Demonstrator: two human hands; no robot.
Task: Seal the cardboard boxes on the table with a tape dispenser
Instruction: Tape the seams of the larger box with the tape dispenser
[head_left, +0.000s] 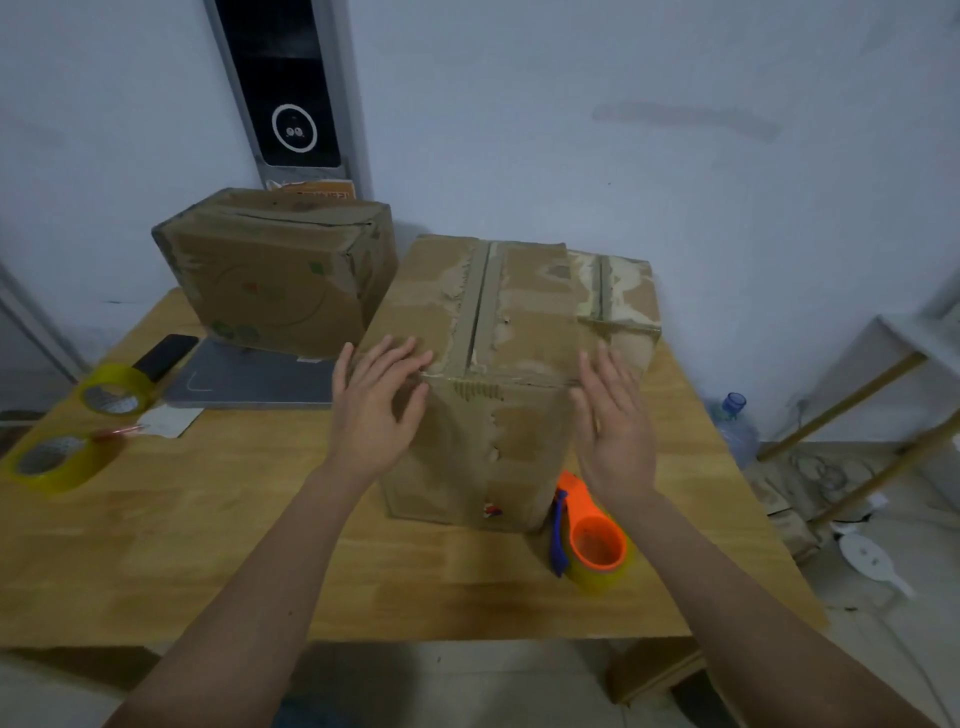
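Flaps on the near cardboard box (498, 332) are wanting squaring and pressing flat before taping. Left hand (376, 410) and right hand (615, 431) are flanking its front corners, fingers straight, holding nothing; contact is seemingly light. Tape dispenser (592, 540) is lying beside the box's right base.

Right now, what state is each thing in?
Near box: flaps closed, seam untaped.
Far box: tilted, resting on the grey slab.
Tape dispenser: lying on the table, unheld.
Left hand: open, at the near box's corner.
Right hand: open, beside the box.
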